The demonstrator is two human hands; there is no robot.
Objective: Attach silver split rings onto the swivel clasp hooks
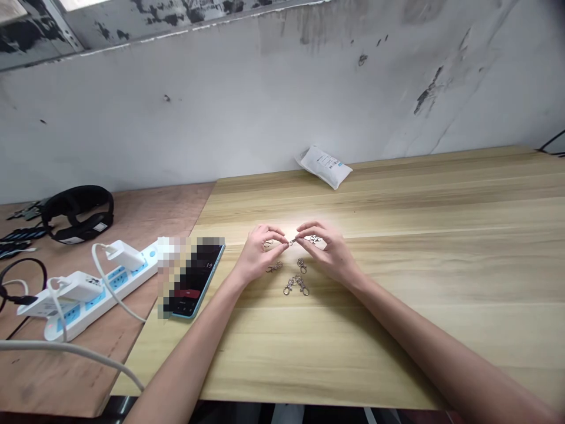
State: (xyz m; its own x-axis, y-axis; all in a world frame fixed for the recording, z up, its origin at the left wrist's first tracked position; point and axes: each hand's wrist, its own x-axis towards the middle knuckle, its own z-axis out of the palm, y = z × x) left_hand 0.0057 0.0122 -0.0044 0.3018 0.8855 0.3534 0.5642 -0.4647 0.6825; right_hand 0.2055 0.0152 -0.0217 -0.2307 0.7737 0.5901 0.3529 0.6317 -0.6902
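Observation:
Above the table, a small metal swivel clasp spans the gap between my two hands. The thumb and index fingertip of my left hand pinch its left end. My right hand pinches the other end; the fingertips cover part of it, so its exact shape is hard to make out. Below the hands lie more swivel clasps: a single one, another close to the left hand, and a joined pair nearer to me. More metal pieces show partly behind the right fingers.
A phone with a lit screen lies left of my left forearm. Further left are a white power strip with plugged-in chargers, cables and a black headset on a brown table. A white packet rests by the wall.

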